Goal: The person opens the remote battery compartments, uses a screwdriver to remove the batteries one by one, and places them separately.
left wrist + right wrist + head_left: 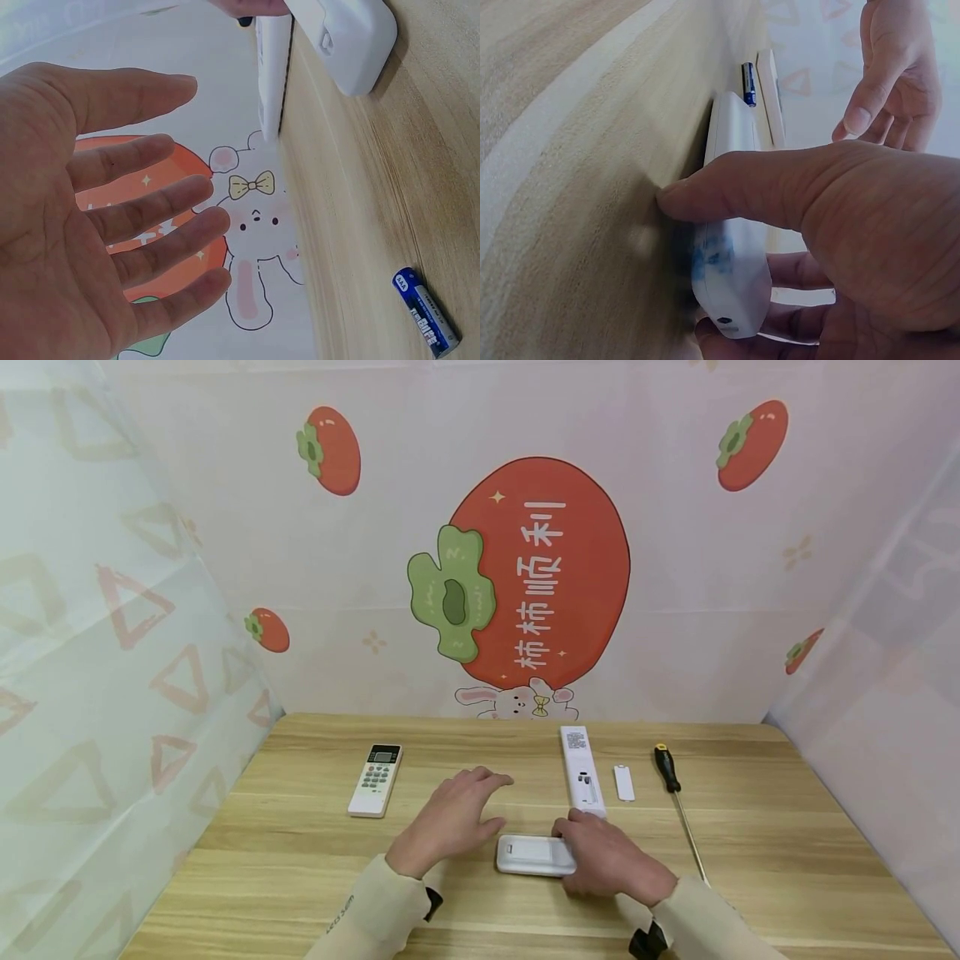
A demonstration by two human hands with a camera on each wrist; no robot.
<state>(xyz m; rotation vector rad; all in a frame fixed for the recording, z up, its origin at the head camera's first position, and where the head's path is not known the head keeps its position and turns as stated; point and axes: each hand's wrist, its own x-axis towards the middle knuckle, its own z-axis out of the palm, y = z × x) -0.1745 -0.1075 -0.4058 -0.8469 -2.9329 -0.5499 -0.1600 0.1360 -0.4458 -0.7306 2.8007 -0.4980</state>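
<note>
White rounded device (pixel 532 856), streaky wood tabletop (pixel 285 868) beneath

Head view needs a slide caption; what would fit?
Right hand grips a white device, left hand free beside it, screwdriver lying on the wooden table.

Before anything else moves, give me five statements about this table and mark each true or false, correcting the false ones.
1. The right hand grips the white device. True.
2. The left hand pinches the blue battery. False: its fingers are empty; the battery lies on the table.
3. The screwdriver lies to the right of the small white cover. True.
4. The keypad remote lies face down. False: its buttons face up.
5. The small white cover lies apart from the long white remote. True.
</note>
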